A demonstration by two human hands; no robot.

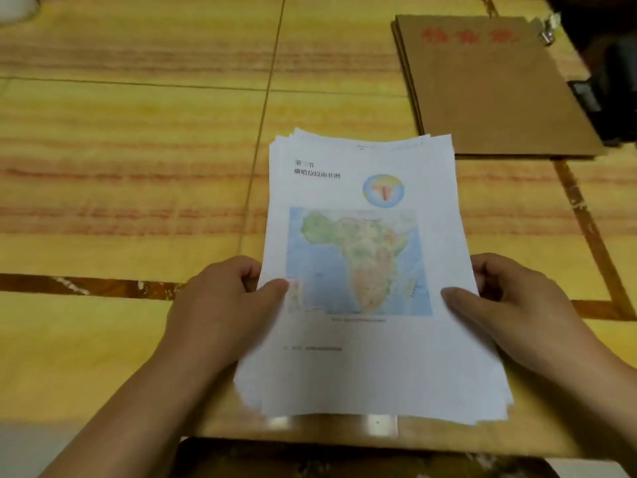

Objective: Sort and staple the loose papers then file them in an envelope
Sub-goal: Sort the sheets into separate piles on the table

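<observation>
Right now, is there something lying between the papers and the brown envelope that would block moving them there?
Nothing visible. The papers, held by the left hand and right hand, reach almost to the envelope at the upper right. Only bare table shows around them.

Two bare arms are showing at the bottom. The left hand (230, 298) and the right hand (510, 305) are wearing no gloves, rings or watches. No sleeves are showing on either arm. The nails are looking short and plain.
</observation>
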